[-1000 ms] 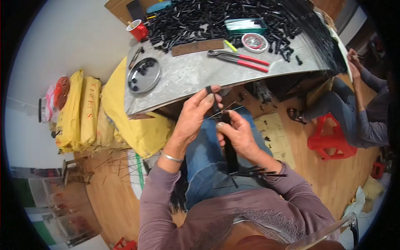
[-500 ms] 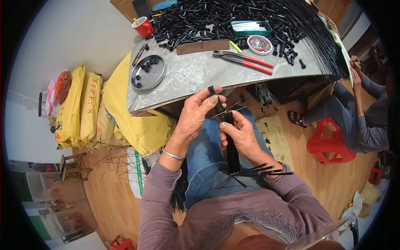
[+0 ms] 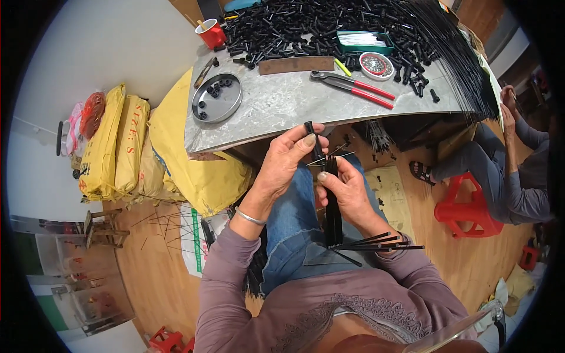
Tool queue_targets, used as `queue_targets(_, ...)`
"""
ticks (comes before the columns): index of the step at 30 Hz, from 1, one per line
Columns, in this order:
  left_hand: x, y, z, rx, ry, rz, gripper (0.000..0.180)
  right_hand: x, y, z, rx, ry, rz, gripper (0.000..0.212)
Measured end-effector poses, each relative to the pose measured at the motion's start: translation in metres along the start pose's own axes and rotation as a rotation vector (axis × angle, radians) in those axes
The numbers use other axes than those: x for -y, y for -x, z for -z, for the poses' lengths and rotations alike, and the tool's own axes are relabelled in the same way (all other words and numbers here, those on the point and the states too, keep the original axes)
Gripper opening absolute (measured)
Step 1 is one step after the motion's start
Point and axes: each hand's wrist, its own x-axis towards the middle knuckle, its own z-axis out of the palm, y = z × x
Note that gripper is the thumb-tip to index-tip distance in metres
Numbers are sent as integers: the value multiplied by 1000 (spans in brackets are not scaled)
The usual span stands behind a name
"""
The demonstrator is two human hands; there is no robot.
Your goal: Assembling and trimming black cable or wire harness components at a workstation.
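Observation:
My left hand (image 3: pixel 288 156) pinches a short black plastic tube (image 3: pixel 316 144) with a flared end, just off the table's front edge. Against its lower end, my right hand (image 3: pixel 341 185) grips a bundle of thin black rods (image 3: pixel 333 223) between thumb and fingers. The bundle hangs down over my lap, and several rods fan out to the right at its bottom. A thin pale wire crosses where tube and rods meet. Whether the rods are fixed to the tube is hidden by my fingers.
On the grey table (image 3: pixel 265 106) lie red-handled pincers (image 3: pixel 353 88), a round metal tray (image 3: pixel 220 109) with black caps, a bowl of small metal parts (image 3: pixel 376 66), and heaped black tubes (image 3: pixel 312 29). Yellow sacks (image 3: pixel 129 138) stand left. Another person sits right, by a red stool (image 3: pixel 468 206).
The view has shifted slightly, so the table and its things appear further right. Both hands keep their hold on the tube and rods, with hardly any visible movement between them.

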Motion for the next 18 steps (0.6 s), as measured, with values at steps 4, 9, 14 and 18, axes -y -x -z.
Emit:
queue_targets(4, 1, 4, 2, -43, 9, -15, 37, 2, 0, -4, -9, -11, -14, 11)
queue_targets(9, 6, 6, 4, 1, 198, 6, 35, -2, -6, 4, 87, -150, -66, 18)
queue_targets(14, 7, 7, 0, -17, 218, 5, 35, -2, -4, 8, 142, -240, -62, 20)
queue_targets(18, 5, 11, 0, -70, 127, -7, 36, 1, -3, 5, 136, -233, -97, 18)
